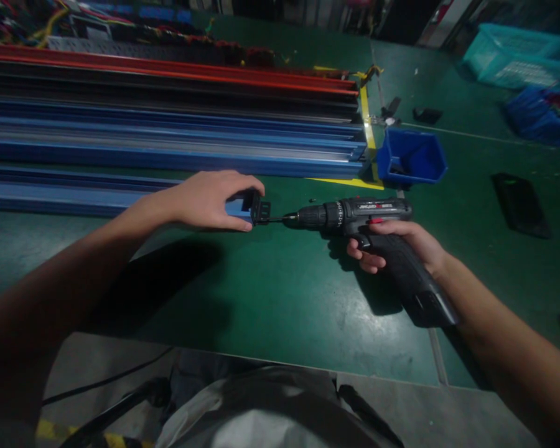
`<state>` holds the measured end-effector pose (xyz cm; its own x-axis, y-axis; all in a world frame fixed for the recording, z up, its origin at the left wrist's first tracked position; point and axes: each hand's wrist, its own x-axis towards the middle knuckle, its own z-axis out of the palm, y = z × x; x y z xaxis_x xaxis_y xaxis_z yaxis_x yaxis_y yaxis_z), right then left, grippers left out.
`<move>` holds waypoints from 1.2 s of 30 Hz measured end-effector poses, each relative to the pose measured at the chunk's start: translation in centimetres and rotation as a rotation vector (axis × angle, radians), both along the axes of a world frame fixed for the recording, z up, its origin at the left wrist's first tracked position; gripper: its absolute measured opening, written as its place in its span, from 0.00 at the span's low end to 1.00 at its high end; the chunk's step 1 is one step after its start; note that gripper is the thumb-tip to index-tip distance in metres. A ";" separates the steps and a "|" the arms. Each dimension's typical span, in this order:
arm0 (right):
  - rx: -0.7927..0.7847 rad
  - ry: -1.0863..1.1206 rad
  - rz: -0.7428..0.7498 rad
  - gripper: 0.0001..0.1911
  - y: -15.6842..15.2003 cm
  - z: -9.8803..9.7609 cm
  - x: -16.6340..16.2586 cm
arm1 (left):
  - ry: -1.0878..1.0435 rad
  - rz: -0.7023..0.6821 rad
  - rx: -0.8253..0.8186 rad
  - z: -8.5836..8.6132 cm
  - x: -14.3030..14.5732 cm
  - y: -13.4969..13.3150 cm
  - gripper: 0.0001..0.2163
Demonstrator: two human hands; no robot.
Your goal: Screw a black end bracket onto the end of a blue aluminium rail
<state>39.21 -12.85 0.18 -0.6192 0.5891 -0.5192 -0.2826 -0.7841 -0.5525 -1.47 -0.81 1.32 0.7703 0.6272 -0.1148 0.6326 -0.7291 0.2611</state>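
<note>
My left hand point(210, 200) is closed over the right end of a long blue metal rail point(74, 193) lying on the green table point(280, 298). A small black end cap point(260, 210) sits on that rail end, just past my fingertips. My right hand point(401, 246) grips the handle of a black cordless drill point(368, 224). The drill lies level and points left, with its bit tip against the black end cap.
A stack of long blue, black and orange rails point(168, 118) fills the table behind my hands. A small blue parts bin point(413, 158) stands at their right end. A flat black object point(520, 204) lies to the right. Teal and blue baskets point(518, 59) sit at the far right.
</note>
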 end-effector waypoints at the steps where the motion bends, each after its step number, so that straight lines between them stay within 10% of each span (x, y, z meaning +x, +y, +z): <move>1: -0.002 0.000 0.000 0.18 0.0 0.0 0.0 | 0.002 0.002 0.002 0.0 0.0 0.0 0.35; 36: 0.010 -0.058 0.010 0.16 0.0 0.2 0.0 | 0.011 0.001 0.011 0.2 0.1 -0.1 0.35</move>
